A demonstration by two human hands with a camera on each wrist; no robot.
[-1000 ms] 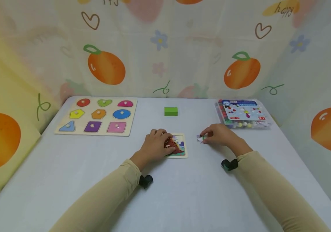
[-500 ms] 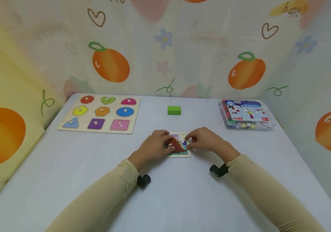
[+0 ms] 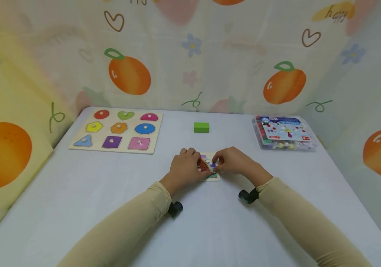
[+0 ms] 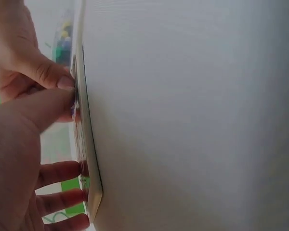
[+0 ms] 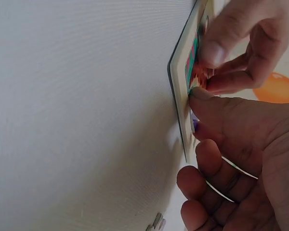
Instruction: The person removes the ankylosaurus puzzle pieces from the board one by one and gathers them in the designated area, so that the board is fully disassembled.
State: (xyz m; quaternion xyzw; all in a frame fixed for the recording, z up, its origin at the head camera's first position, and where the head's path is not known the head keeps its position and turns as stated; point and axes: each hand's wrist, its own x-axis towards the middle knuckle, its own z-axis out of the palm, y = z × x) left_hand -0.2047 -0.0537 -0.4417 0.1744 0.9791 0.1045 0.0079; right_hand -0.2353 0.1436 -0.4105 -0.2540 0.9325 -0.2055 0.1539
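Reaches farther left over the white table [image 3: 210, 230] than a second ago with the right hand [image 3: 235, 161], rests the loosely spread left hand [image 3: 184, 167] on the puzzle board [image 5: 178, 74], and pinches narrowly at its right side, seemingly on a small purple-marked piece [image 5: 195, 125], best squared up before pressing flat.

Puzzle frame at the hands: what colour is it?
Pale cream. The frame shows best in the right wrist view.

board [image 3: 131, 129], block [image 3: 201, 128], puzzle [image 3: 206, 163], box [image 3: 283, 132] on table [image 3: 207, 230]
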